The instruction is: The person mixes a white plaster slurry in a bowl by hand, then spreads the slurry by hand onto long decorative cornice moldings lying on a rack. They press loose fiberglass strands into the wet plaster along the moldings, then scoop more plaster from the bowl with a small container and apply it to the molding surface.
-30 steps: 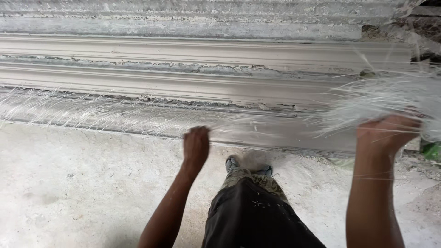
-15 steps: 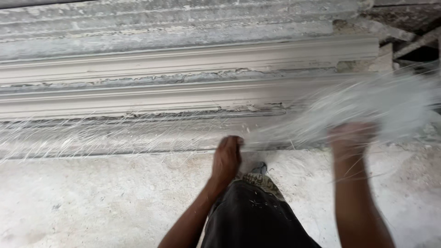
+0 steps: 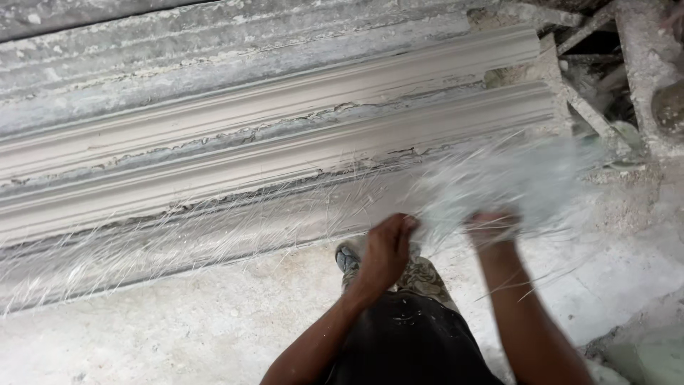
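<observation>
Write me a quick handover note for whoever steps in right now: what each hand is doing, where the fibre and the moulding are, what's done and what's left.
Left hand: closed on the near edge of the clump of white fibre, just above the front of the moulding.
Right hand: gripping the same clump from below, its fingers partly hidden by strands.
Long plaster moulding: lies across the view on the floor, its far end at the right.
Done: loose fibre strands already lie spread along the front edge on the left stretch.
Left: the clump is not yet laid down; the right stretch looks less covered.
</observation>
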Available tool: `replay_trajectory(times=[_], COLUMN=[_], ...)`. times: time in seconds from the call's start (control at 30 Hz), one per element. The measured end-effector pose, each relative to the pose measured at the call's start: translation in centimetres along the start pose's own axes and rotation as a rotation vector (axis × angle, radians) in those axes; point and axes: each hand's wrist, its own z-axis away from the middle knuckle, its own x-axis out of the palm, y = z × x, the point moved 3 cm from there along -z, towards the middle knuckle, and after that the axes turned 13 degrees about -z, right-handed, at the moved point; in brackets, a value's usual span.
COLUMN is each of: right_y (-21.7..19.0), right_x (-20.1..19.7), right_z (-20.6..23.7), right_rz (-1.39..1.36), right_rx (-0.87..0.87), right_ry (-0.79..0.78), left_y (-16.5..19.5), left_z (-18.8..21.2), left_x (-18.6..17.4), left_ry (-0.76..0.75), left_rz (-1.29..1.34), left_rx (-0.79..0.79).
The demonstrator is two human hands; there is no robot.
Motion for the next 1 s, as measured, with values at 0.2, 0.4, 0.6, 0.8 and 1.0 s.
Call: replay_trajectory(times=[0.2, 0.4, 0.6, 0.8, 1.0], right_y=[13.4, 11.5, 3.3, 20.7, 30.6], right_x=[-11.3, -5.2, -0.7, -10.7, -4.8], right_z=[-9.7, -2.8, -0.4, -12.8, -10.1], right_rz=[0.023, 0.087, -0.574, -0.132, -0.049], right_rx=[0.124, 0.201, -0.133, -0.069, 0.103], right_ry=[0.389, 0.062, -0.134, 0.291, 0.166], left_y=[-7.2, -1.8, 1.5, -3.7, -1.3], left_z=[-1.7, -0.7, -2.1, -5.2, -5.6], left_x=[0.8, 1.9, 8.6, 12.5, 13.9], left_ry=[-0.168, 0.222, -0.022, 0.062, 0.124], left_rz=[-0.536, -0.506, 0.036, -0.739, -1.056], left_rx=[-0.144, 0.183, -0.046, 0.015, -0.313])
